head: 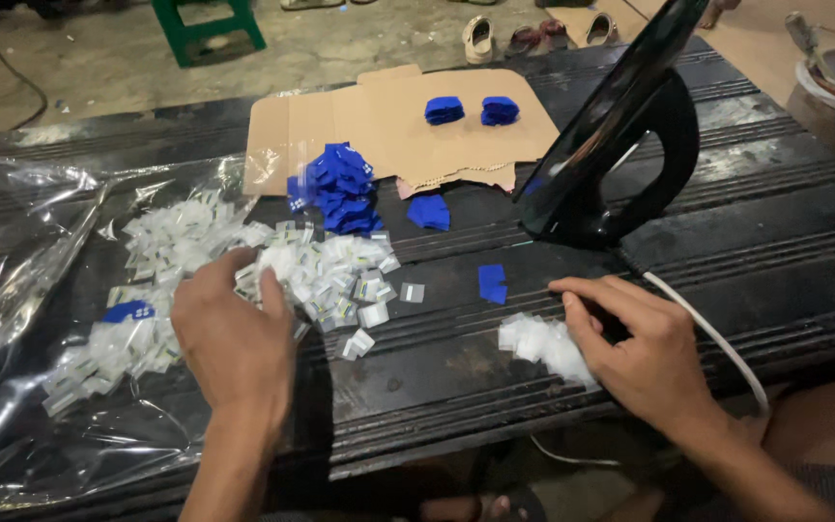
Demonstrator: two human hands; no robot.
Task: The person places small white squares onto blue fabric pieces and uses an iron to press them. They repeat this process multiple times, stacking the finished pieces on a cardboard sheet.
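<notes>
Dark ribbed table (727, 242), concrete floor beyond, green stool (207, 27) at the far edge.
Your left hand (234, 333) lies palm-down, fingers curled loosely into the pile of small clear packets (331, 275); grip unclear. Your right hand (645, 353) pinches the small white packet heap (541, 343) at its fingertips. Heaps show no clear long axis.

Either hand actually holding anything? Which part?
Nothing clearly lifted. Left hand rests palm-down on the pile of small clear packets; right hand presses its fingertips on the top edge of a small stack of clear packets. Any grip underneath is hidden.
</notes>
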